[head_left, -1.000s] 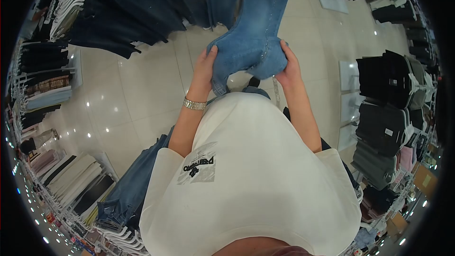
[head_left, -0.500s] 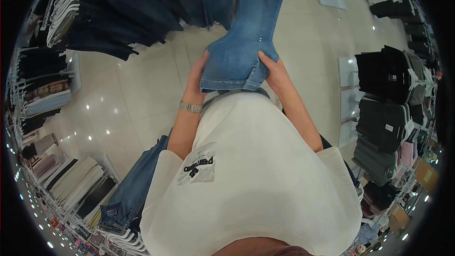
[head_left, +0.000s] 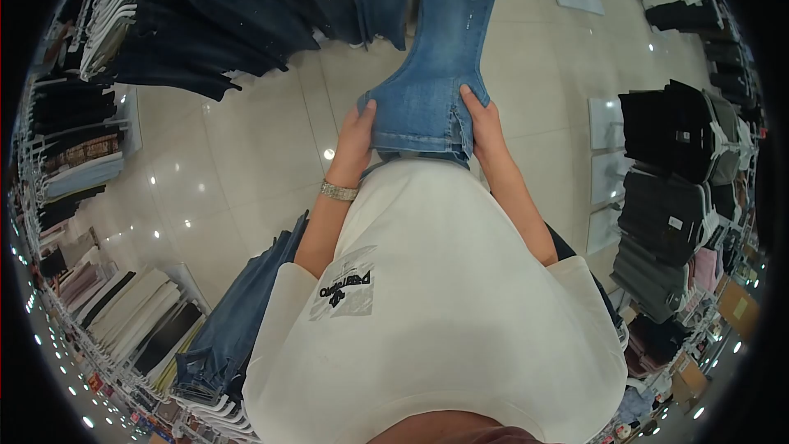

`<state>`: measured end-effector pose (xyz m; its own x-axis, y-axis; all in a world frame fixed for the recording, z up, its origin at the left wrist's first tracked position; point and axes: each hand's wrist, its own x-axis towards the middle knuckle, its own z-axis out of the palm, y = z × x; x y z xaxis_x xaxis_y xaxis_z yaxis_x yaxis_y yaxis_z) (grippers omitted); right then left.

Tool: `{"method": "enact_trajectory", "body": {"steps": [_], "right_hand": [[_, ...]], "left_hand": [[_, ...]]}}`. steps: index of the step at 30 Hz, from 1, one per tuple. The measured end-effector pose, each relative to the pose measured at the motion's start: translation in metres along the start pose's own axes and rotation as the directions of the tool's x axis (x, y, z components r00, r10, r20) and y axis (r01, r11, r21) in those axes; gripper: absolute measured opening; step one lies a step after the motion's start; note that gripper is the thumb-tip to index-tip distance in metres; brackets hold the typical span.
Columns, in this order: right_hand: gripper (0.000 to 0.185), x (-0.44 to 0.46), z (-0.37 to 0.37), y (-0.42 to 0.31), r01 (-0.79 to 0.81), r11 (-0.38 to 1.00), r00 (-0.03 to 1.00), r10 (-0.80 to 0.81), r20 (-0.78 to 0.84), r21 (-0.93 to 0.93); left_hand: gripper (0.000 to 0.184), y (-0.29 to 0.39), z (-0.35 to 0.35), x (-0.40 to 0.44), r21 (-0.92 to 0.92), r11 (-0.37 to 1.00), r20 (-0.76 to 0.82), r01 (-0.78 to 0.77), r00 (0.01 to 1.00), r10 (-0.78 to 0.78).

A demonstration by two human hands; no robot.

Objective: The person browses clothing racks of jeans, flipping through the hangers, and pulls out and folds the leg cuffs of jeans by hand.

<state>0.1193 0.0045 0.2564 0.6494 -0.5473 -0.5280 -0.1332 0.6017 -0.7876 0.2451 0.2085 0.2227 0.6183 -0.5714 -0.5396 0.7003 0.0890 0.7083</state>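
Holding out between two bare hands: one flared leg of mid-blue faded denim jeans [head_left: 448, 57], small bright studs along part of its length, upper end cut off by the edge of view.

Left hand [head_left: 356, 136]: at the left edge of the jeans, near the bottom, pinching the denim, thumb on top, remaining fingers mostly hidden. Silver-coloured metal link band [head_left: 339, 191] around the wrist.

Right hand [head_left: 483, 123]: at the right edge of the jeans, pinching likewise, thumb laid over the cloth, other fingers largely out of sight.

Stitched blue denim hem [head_left: 419, 145]: at the near end of the jeans, drawn out broad between the hands.

White short-sleeved T-shirt [head_left: 460, 304], black lettering on a grey chest patch: worn on the body, just below the jeans.

Dark navy denim trousers [head_left: 238, 16], hung in a row on white plastic hangers [head_left: 119, 12]: left of the jeans.

Glossy beige tiled floor [head_left: 255, 140]: beneath the jeans.

Blue denim trousers [head_left: 234, 304], hanging, and a row of cream cloth garments [head_left: 136, 308]: below and left of the jeans.

Black cloth garments [head_left: 667, 131] and charcoal cloth garments [head_left: 657, 218]: well apart, right of the jeans.
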Motion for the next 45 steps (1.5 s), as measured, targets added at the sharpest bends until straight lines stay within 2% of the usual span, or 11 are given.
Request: {"method": "enact_trajectory", "body": {"steps": [7,16,19,23,28,32,35,37,40,43,45], "right_hand": [[0.054,-0.003,0.006,-0.009,-0.024,0.996,1.0,0.025,-0.01,0.085],[0.056,-0.001,0.005,-0.006,-0.023,0.997,1.0,0.024,-0.015,0.078],[0.055,0.002,-0.001,-0.002,-0.06,0.991,0.998,0.062,-0.013,0.116],[0.043,0.004,-0.007,0.0,-0.108,0.97,0.994,0.111,-0.003,0.217],[0.035,0.015,-0.02,0.01,-0.076,0.988,0.996,0.081,-0.032,0.132],[0.039,0.03,-0.036,0.02,0.03,0.999,0.999,-0.031,-0.045,-0.014],[0.042,0.032,-0.032,0.015,0.131,0.99,0.979,-0.137,-0.154,-0.045],[0.044,0.031,-0.034,0.011,0.15,0.988,0.977,-0.153,-0.151,-0.031],[0.046,0.031,-0.037,0.002,0.166,0.986,0.981,-0.168,-0.096,-0.029],[0.048,0.033,-0.036,-0.006,0.102,0.992,0.994,-0.099,-0.04,0.073],[0.05,0.032,-0.034,-0.012,0.048,0.983,0.999,-0.051,0.012,0.179]], "left_hand": [[0.033,0.009,0.009,0.002,-0.031,0.996,-0.091,-0.089,0.992,0.086],[0.034,0.014,0.002,0.005,0.028,0.999,-0.011,-0.04,0.999,0.04],[0.033,0.019,0.0,0.001,0.043,0.999,0.033,0.027,0.999,-0.028],[0.036,0.012,-0.006,0.002,0.029,1.0,0.051,-0.008,0.999,0.006],[0.04,0.011,-0.006,-0.003,0.179,0.974,-0.017,-0.139,0.989,0.144],[0.041,0.019,-0.016,0.002,0.095,0.993,0.112,-0.072,0.992,0.061],[0.045,0.026,-0.012,-0.001,-0.036,0.999,0.165,-0.038,0.985,0.044],[0.051,0.031,-0.007,-0.005,-0.119,0.993,0.178,-0.023,0.983,0.044],[0.058,0.032,-0.01,-0.005,-0.249,0.968,0.311,0.036,0.949,0.045],[0.057,0.031,-0.01,-0.004,-0.267,0.963,0.341,0.037,0.938,0.059],[0.053,0.028,-0.009,-0.001,-0.13,0.991,0.296,-0.023,0.953,0.061]]}}
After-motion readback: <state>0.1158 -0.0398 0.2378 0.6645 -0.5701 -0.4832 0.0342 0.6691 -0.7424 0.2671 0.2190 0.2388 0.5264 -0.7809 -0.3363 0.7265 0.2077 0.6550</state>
